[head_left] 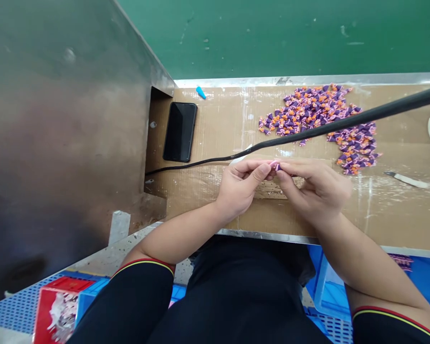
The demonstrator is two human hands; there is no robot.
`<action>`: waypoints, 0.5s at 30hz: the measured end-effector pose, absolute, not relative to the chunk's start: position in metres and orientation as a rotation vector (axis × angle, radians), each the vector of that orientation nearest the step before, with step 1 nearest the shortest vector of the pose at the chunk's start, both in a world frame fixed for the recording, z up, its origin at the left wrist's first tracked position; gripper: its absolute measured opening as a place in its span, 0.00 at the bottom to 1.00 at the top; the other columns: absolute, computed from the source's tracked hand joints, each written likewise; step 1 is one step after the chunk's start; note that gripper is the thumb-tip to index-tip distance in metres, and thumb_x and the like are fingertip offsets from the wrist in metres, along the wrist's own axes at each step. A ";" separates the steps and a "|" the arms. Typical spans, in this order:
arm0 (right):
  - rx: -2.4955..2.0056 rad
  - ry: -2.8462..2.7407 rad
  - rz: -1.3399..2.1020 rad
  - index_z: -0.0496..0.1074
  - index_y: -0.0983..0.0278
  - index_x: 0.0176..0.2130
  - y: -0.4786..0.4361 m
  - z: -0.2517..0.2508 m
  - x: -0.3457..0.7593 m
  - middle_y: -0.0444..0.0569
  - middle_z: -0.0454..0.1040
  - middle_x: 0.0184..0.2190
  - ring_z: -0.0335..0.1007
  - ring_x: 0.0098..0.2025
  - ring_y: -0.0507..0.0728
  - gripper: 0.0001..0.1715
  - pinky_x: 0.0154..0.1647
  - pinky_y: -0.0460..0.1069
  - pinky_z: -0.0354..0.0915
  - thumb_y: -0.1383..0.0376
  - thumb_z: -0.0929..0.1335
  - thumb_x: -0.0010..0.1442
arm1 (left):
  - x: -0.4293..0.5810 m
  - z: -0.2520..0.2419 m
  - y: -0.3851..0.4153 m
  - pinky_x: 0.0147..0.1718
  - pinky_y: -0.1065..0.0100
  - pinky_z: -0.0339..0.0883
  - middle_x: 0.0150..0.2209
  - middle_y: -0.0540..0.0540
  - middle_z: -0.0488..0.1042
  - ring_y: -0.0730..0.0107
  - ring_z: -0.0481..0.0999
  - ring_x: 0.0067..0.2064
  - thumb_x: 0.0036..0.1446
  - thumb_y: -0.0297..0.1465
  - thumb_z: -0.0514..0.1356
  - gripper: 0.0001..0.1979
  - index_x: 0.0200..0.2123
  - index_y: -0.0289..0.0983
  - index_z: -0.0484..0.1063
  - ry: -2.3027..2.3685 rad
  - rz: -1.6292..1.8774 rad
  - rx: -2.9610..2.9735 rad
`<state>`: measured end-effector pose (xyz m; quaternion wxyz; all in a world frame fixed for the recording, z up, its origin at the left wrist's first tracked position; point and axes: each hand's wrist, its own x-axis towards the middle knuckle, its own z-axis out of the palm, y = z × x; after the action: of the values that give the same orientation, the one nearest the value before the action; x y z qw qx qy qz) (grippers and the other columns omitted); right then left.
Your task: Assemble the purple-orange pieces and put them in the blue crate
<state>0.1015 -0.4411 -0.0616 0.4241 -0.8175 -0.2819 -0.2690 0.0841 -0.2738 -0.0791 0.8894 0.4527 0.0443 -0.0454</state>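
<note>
My left hand (241,185) and my right hand (313,187) meet above the cardboard-covered bench (208,191), fingertips pressed together. Both pinch one small purple and pink piece (275,166) between thumbs and forefingers. A heap of several like purple and orange pieces (318,122) lies on the cardboard beyond my right hand, some way from the fingers.
A black phone (180,132) lies flat at the left, beside a tall metal housing (64,124). A black cable (344,125) crosses over the heap. A small blade (406,179) rests at the right, a blue cap (200,92) at the back. Red (59,306) and blue bins (329,291) sit below the bench.
</note>
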 end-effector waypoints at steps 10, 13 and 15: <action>-2.062 -0.763 -0.781 0.82 0.55 0.50 -0.439 -0.064 0.098 0.44 0.91 0.42 0.91 0.41 0.57 0.16 0.44 0.48 0.86 0.72 0.80 0.66 | 0.080 -0.084 -0.273 0.53 0.62 0.86 0.44 0.45 0.89 0.64 0.89 0.49 0.69 0.42 0.74 0.08 0.41 0.46 0.90 -0.053 0.147 1.222; -2.110 -0.738 -0.807 0.82 0.56 0.48 -0.438 -0.064 0.096 0.45 0.90 0.43 0.91 0.40 0.57 0.12 0.43 0.48 0.86 0.71 0.79 0.68 | 0.080 -0.084 -0.272 0.55 0.62 0.86 0.45 0.46 0.89 0.66 0.89 0.50 0.71 0.37 0.72 0.04 0.44 0.48 0.90 -0.121 0.236 1.269; -2.121 -0.733 -0.808 0.81 0.56 0.49 -0.439 -0.065 0.095 0.47 0.90 0.44 0.91 0.41 0.58 0.11 0.43 0.50 0.86 0.69 0.79 0.69 | 0.079 -0.084 -0.271 0.58 0.62 0.85 0.48 0.46 0.88 0.66 0.89 0.53 0.70 0.35 0.72 0.05 0.47 0.49 0.90 -0.151 0.267 1.294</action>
<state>0.0947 -0.4389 -0.0649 0.3693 -0.8264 -0.2855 -0.3150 0.0787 -0.2713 -0.0843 0.7871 0.6003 -0.0701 0.1237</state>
